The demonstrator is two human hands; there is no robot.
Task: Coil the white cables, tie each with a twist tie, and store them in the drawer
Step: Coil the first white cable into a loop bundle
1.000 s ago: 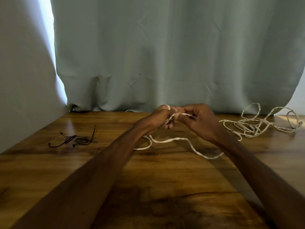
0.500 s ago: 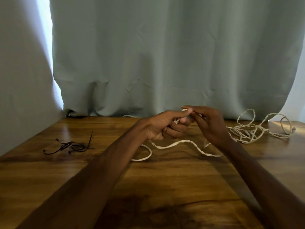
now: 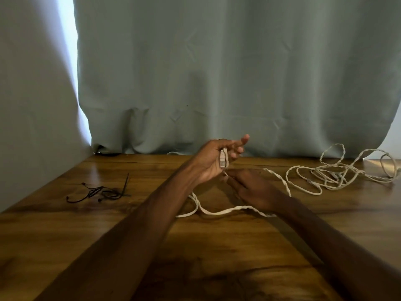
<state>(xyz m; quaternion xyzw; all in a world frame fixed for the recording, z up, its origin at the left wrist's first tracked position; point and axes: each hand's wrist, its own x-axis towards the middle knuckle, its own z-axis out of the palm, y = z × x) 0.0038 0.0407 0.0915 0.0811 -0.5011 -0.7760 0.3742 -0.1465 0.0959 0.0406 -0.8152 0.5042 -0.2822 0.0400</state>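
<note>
Your twisted white cable (image 3: pixel 225 210) loops over the counter (image 3: pixel 152 246), its plug (image 3: pixel 223 159) upright in your left grip (image 3: pixel 217 158). Tangled cables (image 3: pixel 338 174) lie at the right, black twist ties (image 3: pixel 102 193) at the left.

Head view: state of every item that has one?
white cable: uncoiled, untied, plug end in left hand, rest trailing on table.
left hand: holds the plug end.
right hand: low by the cable, grip unclear.
cable heap: tangled, untied, at right.
twist ties: loose, unused, at left.
</note>
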